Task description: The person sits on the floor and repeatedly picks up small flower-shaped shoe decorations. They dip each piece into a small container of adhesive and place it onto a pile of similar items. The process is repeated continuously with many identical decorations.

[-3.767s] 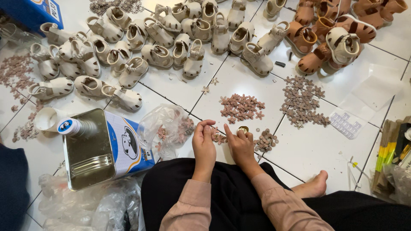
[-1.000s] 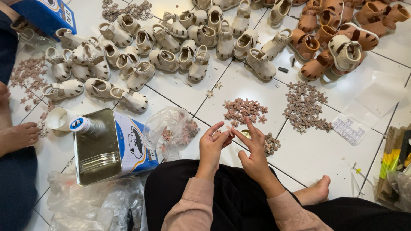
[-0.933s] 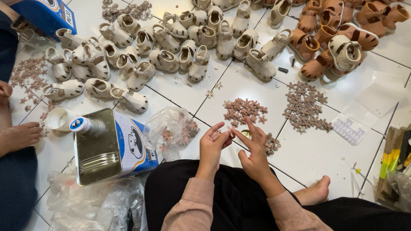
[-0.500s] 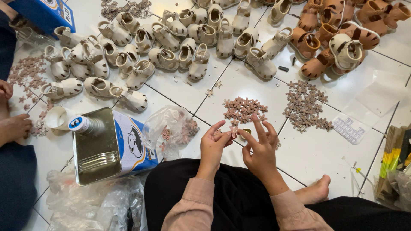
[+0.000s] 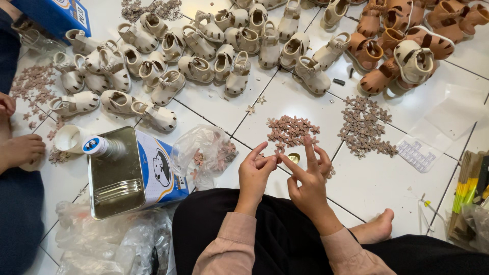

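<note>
I sit on a white tiled floor. My left hand has thumb and fingertips pinched together, apparently on a tiny brown flower piece that is too small to make out. My right hand is beside it with fingers spread, its index fingertip touching the left fingertips. A small gold round cap lies on the floor just beyond both hands. A pile of brown flower pieces lies just past the cap, and a second, larger pile is to the right.
Several cream baby sandals and tan ones cover the far floor. A metal glue tin and a clear bag of pieces lie left of my hands. Another person's hand rests at far left. My bare foot is at right.
My right hand reached to the near flower pile half a second ago and has drawn back to meet my left fingertips. The other person's hand at far left shifted slightly.
</note>
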The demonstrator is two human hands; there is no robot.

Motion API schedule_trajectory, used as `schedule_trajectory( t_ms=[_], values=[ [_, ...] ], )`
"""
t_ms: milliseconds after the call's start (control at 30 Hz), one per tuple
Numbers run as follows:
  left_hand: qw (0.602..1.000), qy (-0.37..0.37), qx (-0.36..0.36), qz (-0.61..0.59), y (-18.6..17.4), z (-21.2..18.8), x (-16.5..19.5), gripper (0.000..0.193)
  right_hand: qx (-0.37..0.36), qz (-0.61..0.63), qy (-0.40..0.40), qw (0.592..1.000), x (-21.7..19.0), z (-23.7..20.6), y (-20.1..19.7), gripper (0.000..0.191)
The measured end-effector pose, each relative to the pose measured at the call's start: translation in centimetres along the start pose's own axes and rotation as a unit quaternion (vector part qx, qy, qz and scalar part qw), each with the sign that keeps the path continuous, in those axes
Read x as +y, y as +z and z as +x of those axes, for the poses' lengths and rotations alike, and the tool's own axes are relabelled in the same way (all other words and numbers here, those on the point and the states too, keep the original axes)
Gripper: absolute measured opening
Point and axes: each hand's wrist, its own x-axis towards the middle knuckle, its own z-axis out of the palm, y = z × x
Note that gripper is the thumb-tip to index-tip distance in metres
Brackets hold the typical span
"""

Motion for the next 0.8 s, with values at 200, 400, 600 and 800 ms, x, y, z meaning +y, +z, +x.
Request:
schedule_trajectory(
  t_ms=[200,400,600,800],
  values=[
    [1.000,-0.009,-0.004,-0.002,0.11,-0.12,0.22,0.057,0.002,0.004,0.002,1.000,0.16,-0.05,0.18,0.068],
    [1.000,-0.004,-0.003,0.005,-0.02,-0.25,0.64,0.057,0.000,0.009,0.003,1.000,0.24,0.02,0.30,0.068],
    [1.000,-0.003,-0.013,0.010,-0.03,-0.36,0.90,0.058,-0.005,0.010,-0.002,1.000,0.43,0.06,0.31,0.068],
    [1.000,0.003,-0.015,0.011,-0.21,-0.41,0.93,0.057,-0.006,-0.008,-0.011,1.000,0.59,-0.01,0.53,0.068]
  ],
)
